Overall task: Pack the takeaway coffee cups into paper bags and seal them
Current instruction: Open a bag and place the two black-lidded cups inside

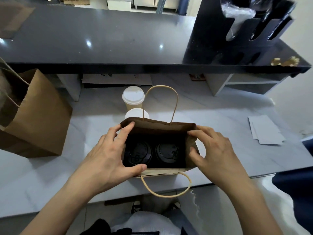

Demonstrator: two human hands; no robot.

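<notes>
Head cam: both hands, left (105,155) & right (215,150), grip paper bag (159,128) mouth; two black-lidded cups (138,154) inside.

Pale marbled desk (211,116), running under a raised dark shelf (101,39). Between the hands: an open paper bag (160,128) standing on it. Just beyond the left hand (108,155): two white-lidded cups (133,97). Far left of that hand: a larger brown bag (39,119). Well right of the right hand (218,153): flat white sheets (264,129).
</notes>
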